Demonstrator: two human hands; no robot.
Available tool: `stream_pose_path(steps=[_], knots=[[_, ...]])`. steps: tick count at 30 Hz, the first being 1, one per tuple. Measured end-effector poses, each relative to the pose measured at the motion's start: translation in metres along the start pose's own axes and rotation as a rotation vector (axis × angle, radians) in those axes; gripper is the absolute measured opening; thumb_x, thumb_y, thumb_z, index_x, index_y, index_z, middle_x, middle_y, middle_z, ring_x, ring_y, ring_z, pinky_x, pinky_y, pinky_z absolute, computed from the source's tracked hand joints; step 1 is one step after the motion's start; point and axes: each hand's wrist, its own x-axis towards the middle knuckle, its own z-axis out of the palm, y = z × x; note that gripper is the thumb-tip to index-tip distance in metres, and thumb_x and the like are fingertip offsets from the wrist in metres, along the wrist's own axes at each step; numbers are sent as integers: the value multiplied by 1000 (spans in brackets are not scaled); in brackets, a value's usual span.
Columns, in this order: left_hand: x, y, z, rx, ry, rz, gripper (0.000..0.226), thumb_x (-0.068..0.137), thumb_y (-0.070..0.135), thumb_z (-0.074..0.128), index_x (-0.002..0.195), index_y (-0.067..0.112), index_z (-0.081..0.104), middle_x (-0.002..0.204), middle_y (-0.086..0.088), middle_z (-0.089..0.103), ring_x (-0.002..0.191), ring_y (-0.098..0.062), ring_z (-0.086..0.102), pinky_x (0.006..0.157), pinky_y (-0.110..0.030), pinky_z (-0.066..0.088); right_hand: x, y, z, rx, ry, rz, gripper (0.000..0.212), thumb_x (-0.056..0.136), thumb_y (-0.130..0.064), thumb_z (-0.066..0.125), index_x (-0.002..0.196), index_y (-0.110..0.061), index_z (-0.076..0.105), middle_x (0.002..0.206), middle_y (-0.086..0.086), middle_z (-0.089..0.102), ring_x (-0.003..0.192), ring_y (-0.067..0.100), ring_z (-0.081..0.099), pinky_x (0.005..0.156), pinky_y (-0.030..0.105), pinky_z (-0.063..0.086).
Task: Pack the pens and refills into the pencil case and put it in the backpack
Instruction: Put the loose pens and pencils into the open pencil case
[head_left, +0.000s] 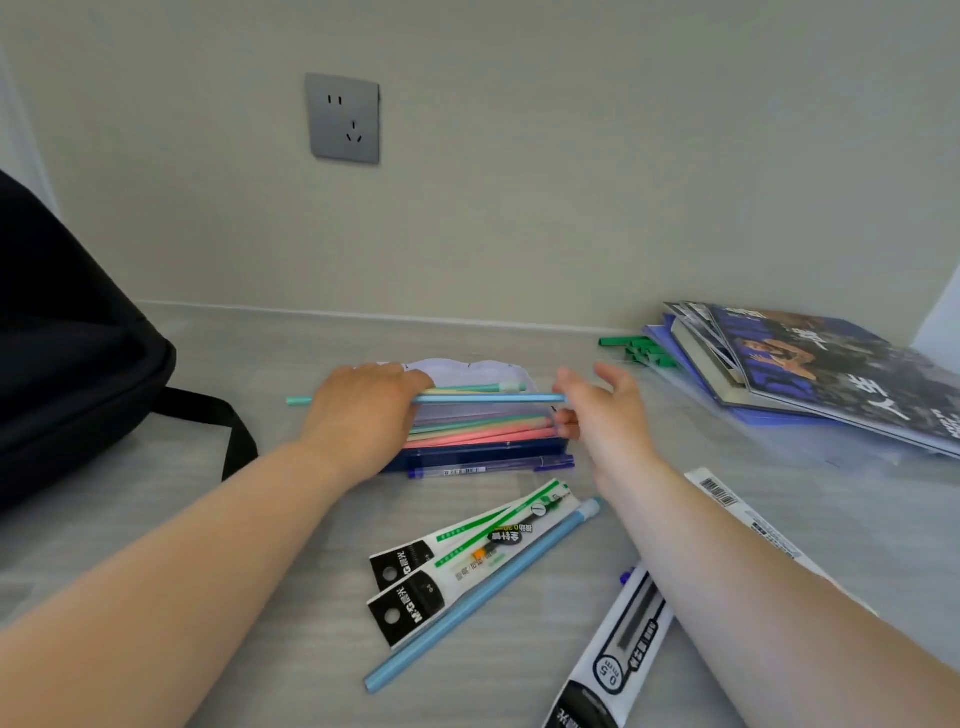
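Note:
The pencil case (483, 448), dark blue with a pale clear lid, lies open in the middle of the desk with several pink and green pens (478, 428) inside. My left hand (358, 410) rests on its left end and holds a light blue pen (493, 398) level across the opening. My right hand (597, 410) is at the case's right end, fingers spread, touching that pen's tip. A purple pen (493, 467) lies along the case's front. Two refill packets (467, 545) and another blue pen (483, 592) lie nearer me. The black backpack (67, 353) stands at the left.
A larger refill packet (618, 639) lies at the bottom right, partly under my right forearm. A barcoded packet (737, 506) sits beside it. Stacked books and magazines (810, 374) fill the right back corner with green staples (634, 348). A wall socket (343, 118) is behind.

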Motion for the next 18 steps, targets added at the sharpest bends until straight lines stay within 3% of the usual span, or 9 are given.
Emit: stream_pose_path(steps=[3, 5, 8, 11, 15, 18], knots=[[0, -4, 8, 14, -106, -18, 37, 87, 13, 35, 121, 24, 47, 122, -7, 57, 109, -29, 49, 72, -30, 30, 1, 8, -2, -427, -53, -134, 43, 85, -19, 55, 125, -13, 41, 116, 8, 56, 99, 20, 55, 87, 30, 43], [0, -6, 9, -46, -162, -39, 38, 88, 16, 35, 123, 25, 46, 124, -6, 55, 110, -29, 48, 75, -31, 35, 1, 13, 0, -603, -105, -219, 38, 86, -16, 52, 123, -11, 46, 129, 9, 50, 114, 21, 48, 93, 26, 37], [-1, -10, 8, -156, -269, -74, 37, 90, 29, 37, 127, 27, 41, 128, -6, 51, 111, -28, 47, 82, -33, 38, 0, 14, -1, -719, -144, -287, 38, 88, -5, 43, 126, -11, 44, 134, 11, 46, 118, 21, 46, 92, 22, 35], [-1, -11, 7, -157, -339, -83, 39, 90, 36, 36, 128, 27, 39, 129, -7, 49, 112, -28, 46, 84, -32, 36, -1, 14, -4, -800, -232, -287, 42, 90, -2, 34, 130, -12, 38, 136, 11, 45, 120, 23, 45, 97, 29, 38], [3, -8, 6, -140, -369, -70, 37, 90, 37, 34, 125, 28, 42, 126, -7, 49, 111, -27, 44, 80, -31, 31, -3, 16, -3, -923, -323, -304, 46, 90, -1, 31, 134, -14, 33, 140, 9, 41, 123, 22, 42, 98, 24, 33], [5, -4, 6, -136, -375, -57, 36, 91, 29, 33, 127, 28, 40, 129, -7, 47, 116, -26, 41, 88, -31, 32, -5, 16, -1, -928, -370, -298, 44, 91, -5, 32, 134, -15, 33, 139, 9, 43, 119, 21, 44, 90, 21, 33]])
